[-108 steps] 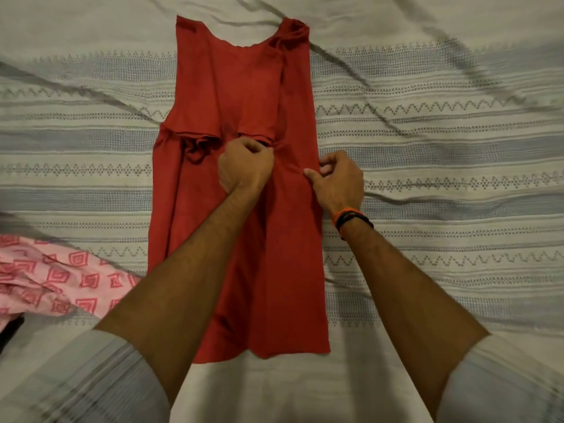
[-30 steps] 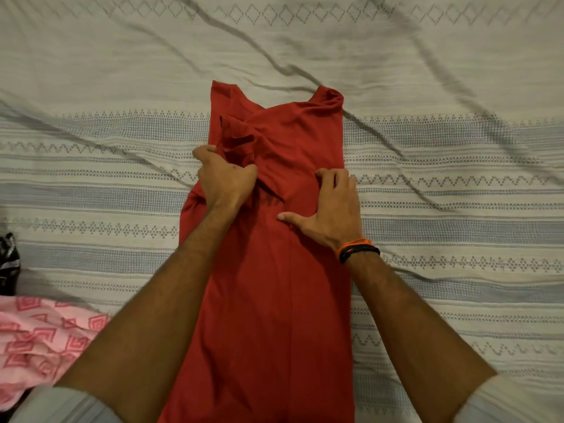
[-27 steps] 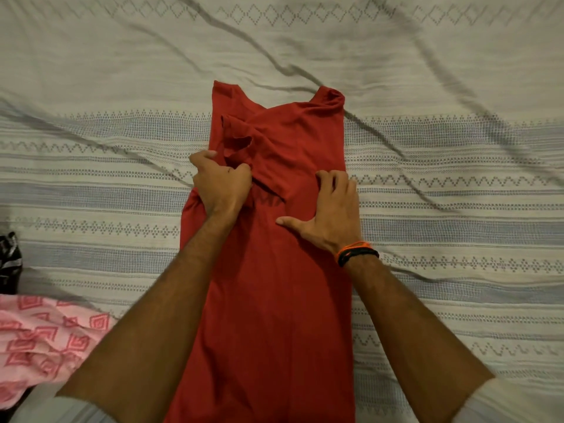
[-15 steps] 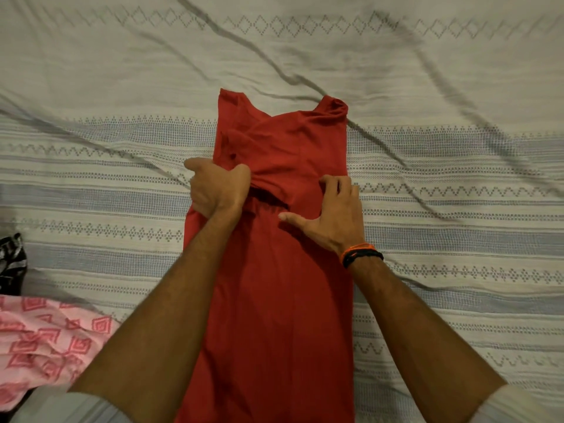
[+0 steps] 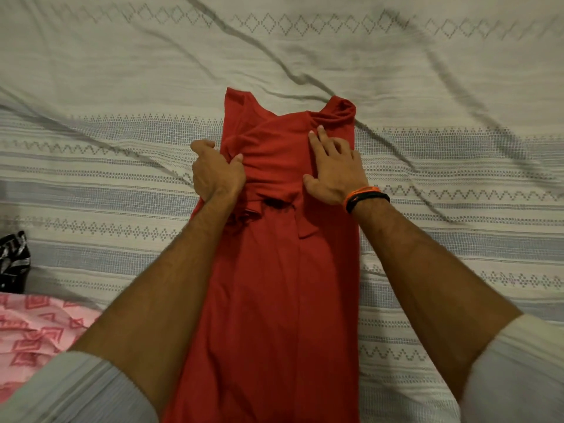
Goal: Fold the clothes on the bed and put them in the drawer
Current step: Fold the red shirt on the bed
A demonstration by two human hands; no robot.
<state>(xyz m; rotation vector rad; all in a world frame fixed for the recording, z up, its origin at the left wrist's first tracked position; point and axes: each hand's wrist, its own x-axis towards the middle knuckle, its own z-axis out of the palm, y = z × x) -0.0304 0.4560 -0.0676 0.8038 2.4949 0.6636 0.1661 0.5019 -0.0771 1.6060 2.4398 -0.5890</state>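
1. Red dress (image 5: 274,300) lies flat on the bed (image 5: 122,71), lengthwise, neck end away from the person, lower end running out of the bottom edge of the view between the two forearms.
2. Dress is narrowed: both long sides look folded in toward the middle, with a vertical fold line down the centre-right. Folded-over fabric bunches at the waist, with a small dark gap just below the hands.
3. Left hand (image 5: 215,172) at the dress's left edge near the waist, fingers curled, thumb on top, gripping a bunch of red fabric.
4. Right hand (image 5: 334,166) lies flat on the upper right part of the dress, fingers straight and spread, pointing toward the neck, pressing the fabric down. Not gripping anything.
5. Right wrist wears an orange and black band (image 5: 366,197).
6. Both arms bare to the elbow, light striped sleeves (image 5: 76,389) rolled up at the bottom corners.
7. Right shoulder strap (image 5: 341,112) of the dress is crumpled, just beyond the right fingertips. Left strap (image 5: 236,100) lies flat.
8. Bed cover is off-white with grey-blue woven stripes, zigzag and diamond bands, and several long wrinkles across it.
9. Pink patterned cloth (image 5: 39,328) lies at the lower left, well apart from the dress, partly cut off by the edge.
10. Black and white item (image 5: 13,257) sits at the left edge above the pink cloth; cannot tell what it is.
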